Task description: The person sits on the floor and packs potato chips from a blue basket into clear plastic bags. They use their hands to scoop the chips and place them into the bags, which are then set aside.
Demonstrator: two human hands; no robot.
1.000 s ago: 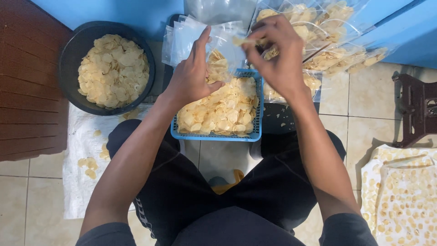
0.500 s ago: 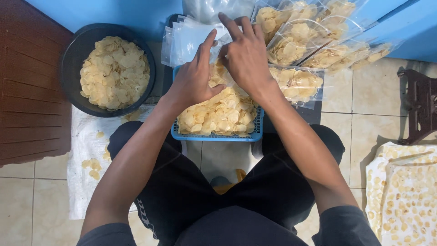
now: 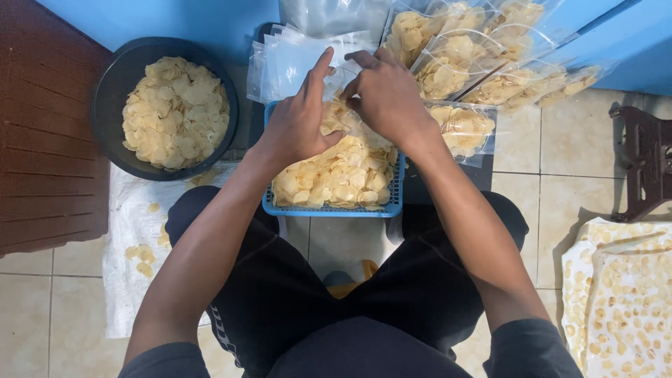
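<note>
Both hands are seen over the far end of a blue basket (image 3: 329, 208) heaped with pale chips (image 3: 336, 182). A small clear bag (image 3: 346, 105) is held between them, above the basket's far rim, but most of it is covered by the hands — its mouth and fill level cannot be made out.

The left hand (image 3: 297, 126) is curled against the bag, index finger pointing up; what the other fingers grip is hidden under the palm. The right hand (image 3: 388, 94) is bent over the bag top, fingers (image 3: 357, 87) drawn together and pinching the plastic, as far as can be told.

A stack of empty bags (image 3: 294, 59) lies just beyond the left hand, partly covered. Filled bags (image 3: 476, 63) are piled to the right, the pile cut off by the upper edge. A black bowl (image 3: 112, 77) of chips sits on the left; a sheet of chips (image 3: 619, 301) is cut off at the right edge.

Against the frame half a second ago — the right hand's fingers, then raised and spread, are now lowered and closed onto the bag. The left hand is almost unmoved.
</note>
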